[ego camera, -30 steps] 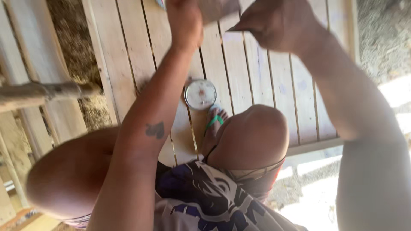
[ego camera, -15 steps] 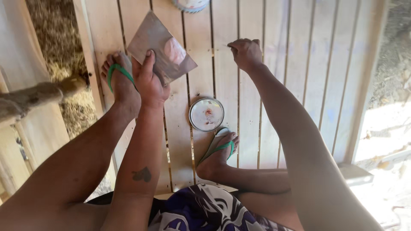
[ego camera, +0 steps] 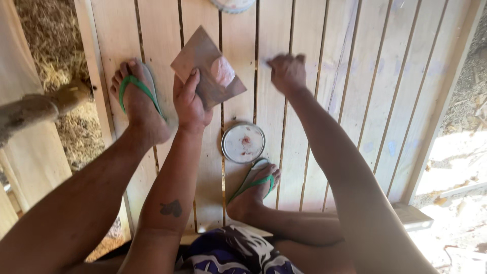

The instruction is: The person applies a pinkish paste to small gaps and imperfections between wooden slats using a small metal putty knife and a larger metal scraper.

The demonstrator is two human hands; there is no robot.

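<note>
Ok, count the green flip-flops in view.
2. One flip-flop is on the foot at the left, beside the left hand; the other flip-flop is on the foot just below the round lid.

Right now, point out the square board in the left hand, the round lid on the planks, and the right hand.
square board [ego camera: 203, 63], head view, on its bare brown upper face.
round lid [ego camera: 243, 142], head view, on its centre.
right hand [ego camera: 286, 73], head view, on the back of the hand.
</note>
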